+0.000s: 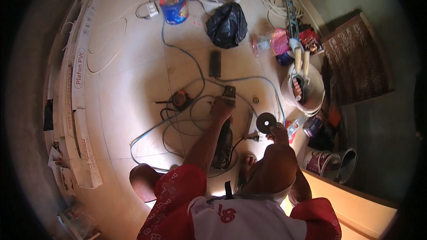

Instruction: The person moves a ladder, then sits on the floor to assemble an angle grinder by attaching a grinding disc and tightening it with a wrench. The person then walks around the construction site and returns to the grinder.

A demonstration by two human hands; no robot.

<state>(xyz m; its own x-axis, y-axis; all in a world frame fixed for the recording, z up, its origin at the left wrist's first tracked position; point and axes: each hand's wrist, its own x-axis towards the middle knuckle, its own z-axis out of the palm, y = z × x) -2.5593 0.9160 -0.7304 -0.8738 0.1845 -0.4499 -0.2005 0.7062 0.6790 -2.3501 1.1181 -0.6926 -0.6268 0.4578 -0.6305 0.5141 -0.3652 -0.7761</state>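
Dark disc (266, 122) pinched (right hand (279, 132)), left hand (221, 107) gripping grinder (228, 95)

I sit on the floor (133, 62) with my left hand (221, 106) closed around the head of an angle grinder (226, 126) that lies among tangled cables (178, 124). My right hand (279, 132) pinches a dark round disc (266, 122) by its edge, just beside the grinder. Farther off stand a blue paint can (174, 7), a black plastic bag (227, 24) and a white bucket (307, 93) holding tools.
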